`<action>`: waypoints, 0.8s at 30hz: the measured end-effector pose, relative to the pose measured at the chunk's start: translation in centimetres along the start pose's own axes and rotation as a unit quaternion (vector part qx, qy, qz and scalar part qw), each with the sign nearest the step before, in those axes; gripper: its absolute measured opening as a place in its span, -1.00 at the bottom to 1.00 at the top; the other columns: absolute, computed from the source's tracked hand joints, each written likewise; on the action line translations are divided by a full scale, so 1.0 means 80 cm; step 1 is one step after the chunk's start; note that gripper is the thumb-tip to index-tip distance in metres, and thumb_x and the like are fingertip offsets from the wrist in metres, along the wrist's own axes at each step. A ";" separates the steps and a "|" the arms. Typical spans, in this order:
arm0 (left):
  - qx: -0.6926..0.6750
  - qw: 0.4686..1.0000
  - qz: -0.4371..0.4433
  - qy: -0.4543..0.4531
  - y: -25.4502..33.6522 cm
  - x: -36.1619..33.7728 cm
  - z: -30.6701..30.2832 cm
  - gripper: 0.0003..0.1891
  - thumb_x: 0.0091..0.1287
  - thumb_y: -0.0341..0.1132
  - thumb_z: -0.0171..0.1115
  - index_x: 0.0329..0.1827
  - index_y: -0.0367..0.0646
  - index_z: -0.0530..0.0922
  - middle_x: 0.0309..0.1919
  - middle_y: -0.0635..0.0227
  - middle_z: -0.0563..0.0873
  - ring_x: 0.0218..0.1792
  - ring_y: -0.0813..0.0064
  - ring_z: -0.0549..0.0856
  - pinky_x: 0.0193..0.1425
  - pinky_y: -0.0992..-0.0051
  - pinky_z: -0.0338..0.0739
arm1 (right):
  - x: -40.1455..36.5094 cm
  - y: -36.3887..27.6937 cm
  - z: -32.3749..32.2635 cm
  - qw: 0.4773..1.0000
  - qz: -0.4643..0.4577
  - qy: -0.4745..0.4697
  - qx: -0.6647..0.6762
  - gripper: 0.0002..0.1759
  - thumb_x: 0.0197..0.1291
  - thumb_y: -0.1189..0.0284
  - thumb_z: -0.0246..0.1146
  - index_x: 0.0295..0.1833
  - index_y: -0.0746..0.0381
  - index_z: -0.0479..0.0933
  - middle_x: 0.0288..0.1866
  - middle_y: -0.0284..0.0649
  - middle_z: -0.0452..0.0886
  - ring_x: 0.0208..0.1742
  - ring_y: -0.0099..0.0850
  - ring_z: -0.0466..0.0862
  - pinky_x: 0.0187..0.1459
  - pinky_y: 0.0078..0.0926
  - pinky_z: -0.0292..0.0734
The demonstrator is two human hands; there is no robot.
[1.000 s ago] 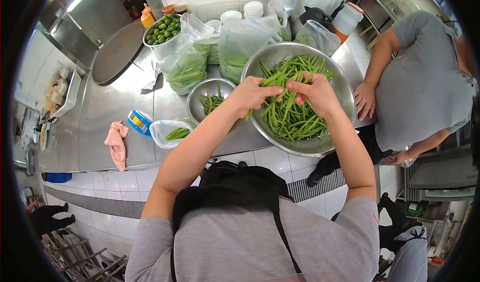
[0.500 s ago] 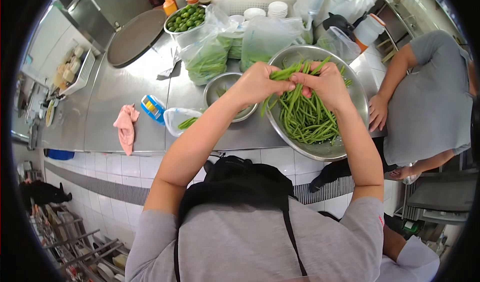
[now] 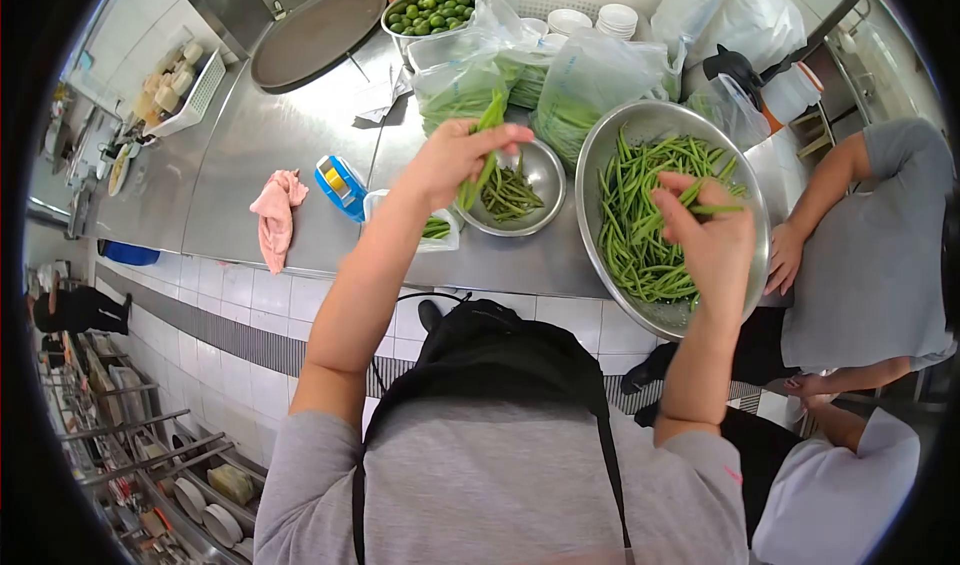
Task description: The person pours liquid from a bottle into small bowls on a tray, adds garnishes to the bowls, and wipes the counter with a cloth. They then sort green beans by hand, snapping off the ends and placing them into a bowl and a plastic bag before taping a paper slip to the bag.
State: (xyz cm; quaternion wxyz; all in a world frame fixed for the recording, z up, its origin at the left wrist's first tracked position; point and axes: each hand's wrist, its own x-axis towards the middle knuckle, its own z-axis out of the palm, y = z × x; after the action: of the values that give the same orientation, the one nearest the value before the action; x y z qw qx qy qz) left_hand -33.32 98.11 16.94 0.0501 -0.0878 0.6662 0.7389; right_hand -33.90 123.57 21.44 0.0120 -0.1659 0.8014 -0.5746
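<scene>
My left hand [image 3: 448, 165] is closed around a bunch of green beans [image 3: 488, 125], above the left rim of a small metal bowl [image 3: 548, 177]. Short, darker bean pieces [image 3: 512, 195] lie in that bowl. To the right, my right hand [image 3: 712, 243] pinches a few green beans [image 3: 718, 209] between thumb and fingers. It hovers over a large metal bowl [image 3: 592, 227] heaped with long green beans [image 3: 645, 200]. Beside the small bowl, partly behind my left forearm, is a clear bag [image 3: 447, 241] with some beans inside.
Plastic bags of greens [image 3: 567, 115] stand behind the bowls, near a bowl of limes [image 3: 430, 12]. A pink cloth [image 3: 275, 220] and a blue-and-white item [image 3: 341, 187] lie left on the steel counter [image 3: 225, 180]. A co-worker's hand [image 3: 786, 257] rests beside the large bowl.
My hands have separated. The left moved leftward with its bunch to the small bowl; the right came lower over the large bowl with a few beans. The view has shifted.
</scene>
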 end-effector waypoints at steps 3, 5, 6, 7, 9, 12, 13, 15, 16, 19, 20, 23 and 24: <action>-0.089 0.986 -0.069 -0.122 -0.011 -0.045 0.016 -0.74 0.28 -0.17 0.12 -0.19 -0.18 0.61 -0.61 0.55 0.53 -0.76 0.82 0.22 -0.70 0.71 0.04 | -0.002 -0.009 0.049 0.976 0.087 -0.127 0.155 -0.80 -0.02 0.49 0.32 -0.24 0.33 0.59 -0.57 -0.35 0.56 -0.65 -0.68 0.46 -0.60 -0.77 0.35; -0.119 0.981 -0.079 -0.128 -0.027 -0.065 0.021 -0.73 0.30 -0.17 0.09 -0.20 -0.19 0.60 -0.61 0.54 0.53 -0.76 0.83 0.21 -0.70 0.71 0.04 | 0.007 0.006 0.089 0.963 0.099 -0.161 0.193 -0.84 0.00 0.55 0.28 -0.26 0.38 0.56 -0.57 -0.31 0.54 -0.68 -0.65 0.43 -0.64 -0.75 0.30; -0.149 0.976 -0.087 -0.133 -0.032 -0.073 0.020 -0.73 0.32 -0.16 0.06 -0.21 -0.19 0.58 -0.60 0.52 0.54 -0.76 0.83 0.21 -0.71 0.71 0.05 | 0.012 0.020 0.105 0.962 0.098 -0.163 0.195 -0.84 0.00 0.55 0.28 -0.26 0.38 0.56 -0.57 -0.31 0.54 -0.68 -0.65 0.43 -0.64 -0.75 0.30; -0.103 0.987 -0.076 -0.093 -0.032 -0.079 0.023 -0.74 0.34 -0.18 0.02 -0.24 -0.19 0.55 -0.60 0.50 0.54 -0.76 0.83 0.23 -0.71 0.71 0.07 | 0.018 0.033 0.121 0.957 0.097 -0.145 0.233 -0.84 0.01 0.54 0.28 -0.27 0.37 0.55 -0.57 -0.31 0.54 -0.68 -0.66 0.43 -0.64 -0.75 0.30; -0.069 0.994 -0.065 -0.062 -0.038 -0.086 0.018 -0.74 0.34 -0.18 0.02 -0.26 -0.19 0.55 -0.61 0.51 0.53 -0.76 0.82 0.24 -0.71 0.71 0.08 | 0.020 0.037 0.142 0.954 0.104 -0.128 0.251 -0.86 0.04 0.50 0.27 -0.29 0.34 0.54 -0.59 -0.33 0.54 -0.69 -0.68 0.41 -0.63 -0.75 0.31; 0.019 0.999 -0.027 -0.013 -0.056 -0.092 0.004 -0.74 0.34 -0.18 0.02 -0.30 -0.19 0.55 -0.61 0.51 0.53 -0.75 0.82 0.26 -0.70 0.72 0.09 | 0.023 0.051 0.169 0.944 0.110 -0.166 0.264 -0.86 0.05 0.49 0.27 -0.29 0.34 0.54 -0.60 -0.33 0.53 -0.68 -0.68 0.42 -0.64 -0.75 0.32; 0.074 0.997 0.002 0.003 -0.062 -0.092 -0.001 -0.74 0.34 -0.17 0.01 -0.33 -0.18 0.54 -0.62 0.51 0.52 -0.75 0.82 0.27 -0.70 0.73 0.09 | 0.023 0.053 0.172 0.943 0.121 -0.187 0.249 -0.83 0.06 0.46 0.28 -0.28 0.34 0.54 -0.63 -0.35 0.51 -0.68 -0.67 0.43 -0.62 -0.74 0.33; 0.067 0.997 -0.012 0.024 -0.073 -0.097 -0.016 -0.75 0.34 -0.18 0.03 -0.35 -0.18 0.52 -0.62 0.53 0.49 -0.77 0.83 0.23 -0.72 0.72 0.04 | 0.024 0.056 0.174 0.924 0.147 -0.219 0.278 -0.83 0.08 0.46 0.25 -0.25 0.35 0.53 -0.59 -0.33 0.54 -0.63 -0.65 0.48 -0.57 -0.73 0.38; 0.060 0.997 -0.026 0.038 -0.077 -0.100 -0.021 -0.75 0.33 -0.18 0.04 -0.37 -0.17 0.50 -0.63 0.56 0.45 -0.78 0.85 0.19 -0.74 0.71 0.00 | 0.023 0.059 0.174 0.903 0.174 -0.245 0.306 -0.82 0.10 0.47 0.22 -0.21 0.35 0.53 -0.54 -0.30 0.56 -0.58 -0.62 0.52 -0.52 -0.72 0.42; -0.032 0.994 -0.076 0.065 -0.074 -0.107 -0.030 -0.76 0.33 -0.20 0.04 -0.40 -0.14 0.52 -0.66 0.53 0.47 -0.77 0.82 0.25 -0.73 0.72 0.02 | 0.022 0.073 0.182 0.831 0.189 -0.273 0.446 -0.81 0.14 0.50 0.16 -0.15 0.37 0.51 -0.35 -0.21 0.60 -0.44 -0.54 0.59 -0.39 -0.67 0.50; -0.033 0.994 -0.075 0.070 -0.076 -0.107 -0.032 -0.76 0.33 -0.20 0.04 -0.40 -0.14 0.52 -0.66 0.53 0.47 -0.77 0.82 0.25 -0.73 0.72 0.02 | 0.022 0.076 0.184 0.829 0.189 -0.278 0.446 -0.81 0.14 0.50 0.16 -0.15 0.37 0.51 -0.35 -0.21 0.60 -0.44 -0.54 0.59 -0.39 -0.67 0.50; -0.137 0.984 -0.069 0.087 -0.083 -0.103 -0.034 -0.79 0.31 -0.22 0.07 -0.38 -0.15 0.53 -0.67 0.53 0.46 -0.77 0.82 0.25 -0.74 0.70 -0.01 | 0.024 0.082 0.187 0.836 0.192 -0.251 0.448 -0.78 0.15 0.57 0.11 -0.08 0.38 0.48 -0.21 -0.17 0.58 -0.33 -0.48 0.62 -0.27 -0.63 0.53; -0.136 0.982 -0.084 0.101 -0.082 -0.102 -0.032 -0.80 0.30 -0.23 0.09 -0.38 -0.16 0.54 -0.67 0.52 0.47 -0.77 0.82 0.25 -0.74 0.70 -0.01 | 0.024 0.084 0.187 0.875 0.143 -0.266 0.379 -0.77 0.15 0.58 0.10 -0.06 0.38 0.47 -0.22 -0.16 0.59 -0.33 -0.48 0.62 -0.27 -0.63 0.53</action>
State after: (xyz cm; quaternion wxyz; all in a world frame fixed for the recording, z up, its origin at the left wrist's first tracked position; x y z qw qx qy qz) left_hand -23.90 96.61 11.94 0.0318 -0.2239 0.5515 0.8029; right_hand -34.27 111.24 10.45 0.3687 -0.1787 0.5036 -0.7606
